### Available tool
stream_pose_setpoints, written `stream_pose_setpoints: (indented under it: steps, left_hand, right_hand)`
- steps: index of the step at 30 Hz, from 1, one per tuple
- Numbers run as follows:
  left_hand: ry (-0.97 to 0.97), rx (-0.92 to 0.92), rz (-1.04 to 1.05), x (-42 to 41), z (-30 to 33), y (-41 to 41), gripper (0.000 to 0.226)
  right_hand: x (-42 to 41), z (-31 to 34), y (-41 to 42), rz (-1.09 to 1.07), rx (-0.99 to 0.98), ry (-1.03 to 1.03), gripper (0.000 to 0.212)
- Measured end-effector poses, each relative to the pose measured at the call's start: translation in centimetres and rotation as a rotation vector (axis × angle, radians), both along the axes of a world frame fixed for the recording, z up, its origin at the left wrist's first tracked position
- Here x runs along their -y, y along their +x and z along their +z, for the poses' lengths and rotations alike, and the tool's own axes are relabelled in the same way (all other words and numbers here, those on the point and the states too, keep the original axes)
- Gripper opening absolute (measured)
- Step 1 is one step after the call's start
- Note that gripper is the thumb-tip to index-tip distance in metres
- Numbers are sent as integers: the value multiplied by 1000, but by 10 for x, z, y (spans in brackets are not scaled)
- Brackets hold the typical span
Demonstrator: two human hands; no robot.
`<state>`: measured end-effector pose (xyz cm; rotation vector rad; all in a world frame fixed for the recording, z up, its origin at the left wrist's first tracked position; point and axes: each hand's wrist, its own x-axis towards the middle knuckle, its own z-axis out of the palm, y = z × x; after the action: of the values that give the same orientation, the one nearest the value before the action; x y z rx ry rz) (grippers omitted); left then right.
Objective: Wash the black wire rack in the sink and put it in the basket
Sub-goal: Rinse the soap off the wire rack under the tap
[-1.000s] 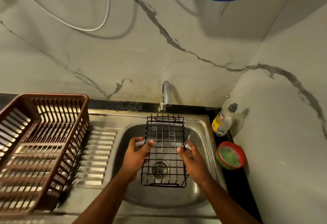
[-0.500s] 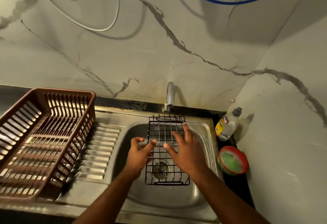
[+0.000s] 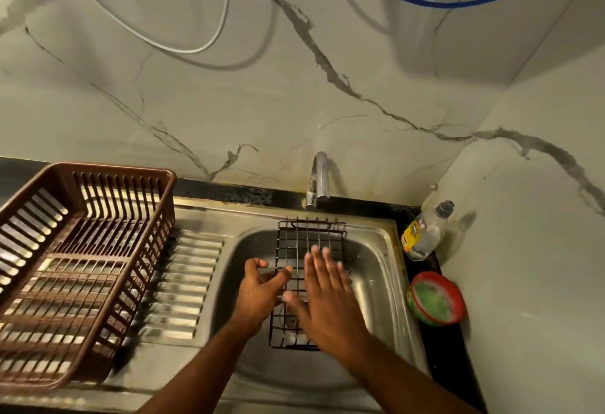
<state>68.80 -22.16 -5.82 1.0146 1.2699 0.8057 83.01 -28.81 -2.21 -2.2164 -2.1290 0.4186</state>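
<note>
I see the black wire rack [image 3: 307, 250] over the sink [image 3: 376, 269] below the tap — my left hand [image 3: 258, 292] grips its left edge, my right hand [image 3: 327, 295] lies flat, fingers straight, on the wires.

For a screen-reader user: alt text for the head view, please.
A left hand grips a black wire rack over a steel sink while the right hand lies flat on it. A brown basket stands left.
</note>
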Motion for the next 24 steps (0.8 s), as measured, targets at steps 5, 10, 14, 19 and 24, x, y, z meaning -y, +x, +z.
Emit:
stream_pose_setpoints:
  steps: [5, 10, 14, 19, 24]
  left_hand:
    - [7, -17, -77, 1, 1, 8, 47]
    - [-12, 22, 24, -16, -4, -1, 46]
    - [-49, 2, 25, -24, -13, -9, 62]
    - [-7, -36, -8, -25, -24, -7, 50]
    - [-21, 20, -7, -34, -26, -5, 46]
  right_hand:
    - [-83, 13, 4, -46, 22, -2, 91]
    - [-49, 13, -4, 287, -29, -52, 83]
    - [-2, 8, 16, 449, -88, -93, 80]
    - [3, -1, 63, 292, -156, 49, 60]
    - [-22, -15, 88, -386, -504, 181, 47]
